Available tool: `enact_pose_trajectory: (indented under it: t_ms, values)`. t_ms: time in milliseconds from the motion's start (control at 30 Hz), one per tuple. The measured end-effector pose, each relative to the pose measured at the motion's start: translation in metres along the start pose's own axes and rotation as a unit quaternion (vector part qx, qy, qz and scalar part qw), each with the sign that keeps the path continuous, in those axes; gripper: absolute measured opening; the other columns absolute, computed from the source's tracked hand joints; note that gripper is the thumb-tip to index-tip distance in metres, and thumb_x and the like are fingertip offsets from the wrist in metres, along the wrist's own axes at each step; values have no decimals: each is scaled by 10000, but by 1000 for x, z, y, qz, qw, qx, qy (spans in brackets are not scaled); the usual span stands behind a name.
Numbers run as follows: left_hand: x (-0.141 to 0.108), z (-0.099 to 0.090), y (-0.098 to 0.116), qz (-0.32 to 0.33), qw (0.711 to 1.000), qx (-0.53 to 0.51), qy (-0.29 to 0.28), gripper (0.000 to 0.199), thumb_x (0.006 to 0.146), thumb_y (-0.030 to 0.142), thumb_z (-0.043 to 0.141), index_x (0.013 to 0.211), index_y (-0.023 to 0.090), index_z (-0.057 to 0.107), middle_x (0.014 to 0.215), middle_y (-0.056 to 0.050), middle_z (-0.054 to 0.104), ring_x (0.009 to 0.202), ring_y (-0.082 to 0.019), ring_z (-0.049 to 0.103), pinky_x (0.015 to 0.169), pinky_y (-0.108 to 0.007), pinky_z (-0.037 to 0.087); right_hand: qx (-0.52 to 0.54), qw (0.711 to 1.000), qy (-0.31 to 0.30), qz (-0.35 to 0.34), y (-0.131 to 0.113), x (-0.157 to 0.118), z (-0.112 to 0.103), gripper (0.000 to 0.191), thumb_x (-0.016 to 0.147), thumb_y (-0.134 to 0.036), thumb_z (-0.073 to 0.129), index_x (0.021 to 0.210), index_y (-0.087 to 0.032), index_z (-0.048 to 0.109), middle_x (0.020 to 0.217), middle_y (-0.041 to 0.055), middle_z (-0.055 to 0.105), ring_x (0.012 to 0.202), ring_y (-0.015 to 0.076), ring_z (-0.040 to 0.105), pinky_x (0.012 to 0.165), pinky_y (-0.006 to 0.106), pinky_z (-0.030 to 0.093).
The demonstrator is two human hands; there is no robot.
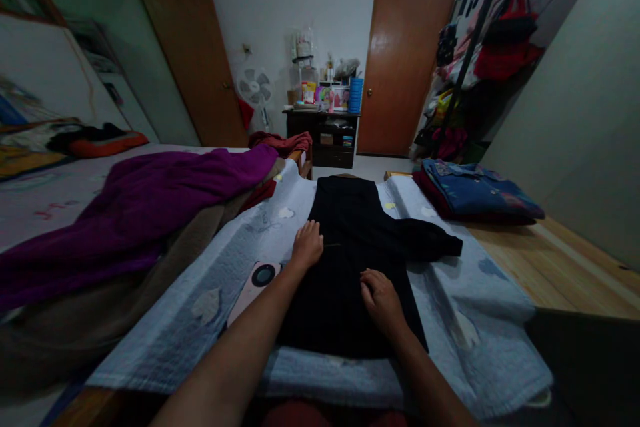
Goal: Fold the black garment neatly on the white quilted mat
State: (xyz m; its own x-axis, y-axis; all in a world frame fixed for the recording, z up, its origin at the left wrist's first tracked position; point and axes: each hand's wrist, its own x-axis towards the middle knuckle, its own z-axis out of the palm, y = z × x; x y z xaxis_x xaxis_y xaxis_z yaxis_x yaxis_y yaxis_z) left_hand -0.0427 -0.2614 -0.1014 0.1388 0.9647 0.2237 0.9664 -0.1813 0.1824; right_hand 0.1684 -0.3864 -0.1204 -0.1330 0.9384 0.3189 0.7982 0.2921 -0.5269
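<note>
A black long-sleeved top lies spread on a pale blue quilted cover. One sleeve sticks out to the right; on the left no sleeve shows outside the body. My left hand rests on the top's left edge, its fingers extended and close together. Lower on the right half of the garment lies my right hand, palm down, thumb apart from slightly bent fingers. Neither hand shows anything held. Beside my left forearm is a pale pink phone with a round black camera ring, partly covered by the arm.
Folded clothes are stacked on a wooden board at right. A purple blanket covers part of the bed at left. Further back stand a fan, a dark cabinet and a wooden door; bags hang at right.
</note>
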Motion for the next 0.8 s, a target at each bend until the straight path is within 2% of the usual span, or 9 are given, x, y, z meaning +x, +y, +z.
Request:
enact_pose_trajectory:
  t_ms: [100, 267, 367, 500, 600, 700, 800]
  values:
    - [7, 14, -4, -1, 999, 14, -32, 437, 937, 284, 376, 1326, 100, 454, 1412, -153, 459, 1323, -248, 389, 1074, -407, 320, -1, 1000, -6, 4, 1, 0, 0, 209, 868, -204, 443, 939, -211, 639, 1098, 74, 655, 1132, 216, 540, 987, 377, 396]
    - [1, 25, -3, 10, 999, 24, -19, 442, 959, 371, 325, 1323, 174, 480, 1419, -107, 462, 1337, -276, 360, 1050, -459, 333, -1, 1000, -8, 4, 3, 1, 1, 205, 867, -207, 444, 939, -217, 635, 1103, 66, 650, 1129, 211, 535, 985, 367, 391]
    - [-5, 25, -1, 22, 999, 25, -23, 477, 959, 420, 303, 1346, 196, 468, 1427, -96, 456, 1350, -278, 339, 1073, -484, 294, -4, 1000, -9, 6, 2, 2, 1, 207, 867, -209, 440, 941, -222, 633, 1107, 66, 646, 1128, 215, 532, 978, 369, 391]
    - [-15, 27, 5, 58, 997, 31, -31, 546, 962, 461, 263, 1398, 165, 404, 1465, -115, 398, 1376, -261, 298, 1121, -504, 185, -2, 1000, -10, 4, 0, 2, -1, 201, 866, -210, 439, 933, -218, 629, 1100, 67, 644, 1118, 214, 534, 978, 365, 385]
    - [-22, 28, 11, 74, 996, 20, -50, 602, 952, 519, 253, 1425, 160, 356, 1487, -112, 360, 1388, -256, 276, 1128, -509, 162, 1, 1000, -9, 6, -1, 2, -2, 193, 865, -205, 445, 929, -216, 626, 1095, 63, 644, 1117, 210, 530, 982, 357, 376]
    - [-23, 25, 17, 69, 996, -1, -57, 600, 949, 533, 258, 1412, 169, 373, 1471, -104, 393, 1369, -253, 314, 1113, -491, 212, 1, 1000, -9, 7, -1, 1, -2, 194, 866, -200, 442, 926, -215, 625, 1093, 63, 644, 1115, 208, 530, 978, 350, 378]
    - [-14, 19, 20, 56, 997, -26, -53, 532, 961, 491, 273, 1350, 174, 452, 1395, -97, 493, 1293, -241, 426, 1056, -420, 320, -2, 1000, -11, 4, 0, 1, -1, 203, 868, -204, 434, 934, -219, 625, 1097, 65, 644, 1123, 213, 528, 976, 358, 381]
